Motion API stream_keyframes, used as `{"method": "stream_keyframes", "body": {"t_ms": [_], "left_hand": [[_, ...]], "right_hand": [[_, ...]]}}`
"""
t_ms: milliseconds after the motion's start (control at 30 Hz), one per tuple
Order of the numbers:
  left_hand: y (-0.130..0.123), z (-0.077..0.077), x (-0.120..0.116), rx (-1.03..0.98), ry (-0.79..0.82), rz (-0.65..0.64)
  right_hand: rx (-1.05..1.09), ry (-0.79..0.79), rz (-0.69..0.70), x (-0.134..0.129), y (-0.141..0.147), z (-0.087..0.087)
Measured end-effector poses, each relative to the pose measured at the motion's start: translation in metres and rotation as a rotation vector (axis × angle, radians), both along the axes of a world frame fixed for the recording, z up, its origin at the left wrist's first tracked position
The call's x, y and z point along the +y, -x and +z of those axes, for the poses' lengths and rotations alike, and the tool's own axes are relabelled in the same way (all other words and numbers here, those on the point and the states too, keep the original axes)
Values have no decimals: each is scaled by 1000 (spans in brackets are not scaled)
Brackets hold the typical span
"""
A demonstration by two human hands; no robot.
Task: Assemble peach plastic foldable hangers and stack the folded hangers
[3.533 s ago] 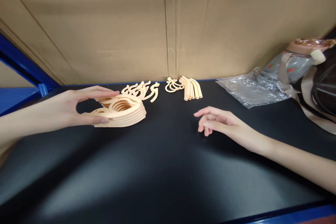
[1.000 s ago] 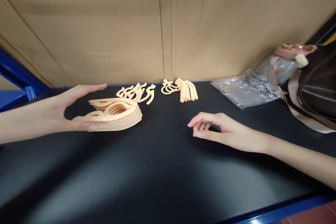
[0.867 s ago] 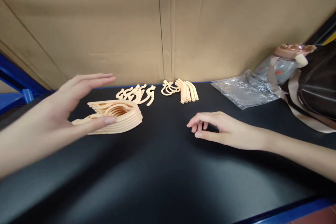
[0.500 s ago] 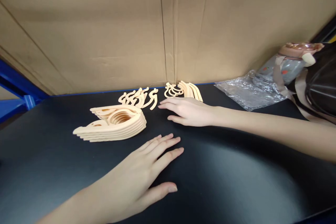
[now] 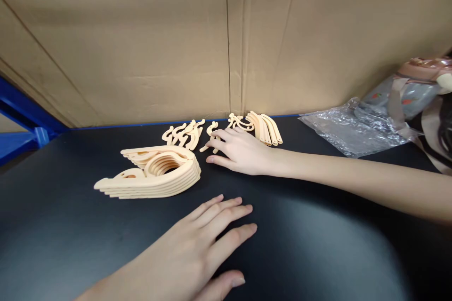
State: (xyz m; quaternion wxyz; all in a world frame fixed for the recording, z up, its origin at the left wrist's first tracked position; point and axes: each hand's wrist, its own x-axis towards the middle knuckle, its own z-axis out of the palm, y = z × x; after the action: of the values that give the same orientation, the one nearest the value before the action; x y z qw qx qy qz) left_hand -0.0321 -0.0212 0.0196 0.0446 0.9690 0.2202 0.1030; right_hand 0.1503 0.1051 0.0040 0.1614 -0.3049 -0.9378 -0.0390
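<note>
My left hand is palm down over the front of the black table, fingers spread, holding nothing. Further back, my right hand reaches in from the right, its fingers apart over a beige plastic hook piece. Those fingers partly cover the piece; whether they touch it I cannot tell. To its left lie several similar hook pieces in a loose group. Behind the right hand are more thin curved hooks and a bundle of curved beige bars. A neat stack of beige folding-hanger bodies sits left of both hands.
The black tabletop runs back to a cardboard wall. At right lie a clear plastic bag and a strapped water bottle. A blue metal frame stands at the left edge.
My right hand has moved left, from in front of the curved bars to over the single hook piece, uncovering the bars' lower ends. The left hand stays spread. The view has shifted slightly.
</note>
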Motion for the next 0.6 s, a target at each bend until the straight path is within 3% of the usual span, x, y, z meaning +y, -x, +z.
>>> {"method": "stream_keyframes", "body": {"t_ms": [167,600], "left_hand": [[-4,5,-2,23,-30,-45],[-3,0,-5,-86,10,22]], "right_hand": [[12,34,30,-20,-23,0],[-119,19,85,-116,-92,3]]}}
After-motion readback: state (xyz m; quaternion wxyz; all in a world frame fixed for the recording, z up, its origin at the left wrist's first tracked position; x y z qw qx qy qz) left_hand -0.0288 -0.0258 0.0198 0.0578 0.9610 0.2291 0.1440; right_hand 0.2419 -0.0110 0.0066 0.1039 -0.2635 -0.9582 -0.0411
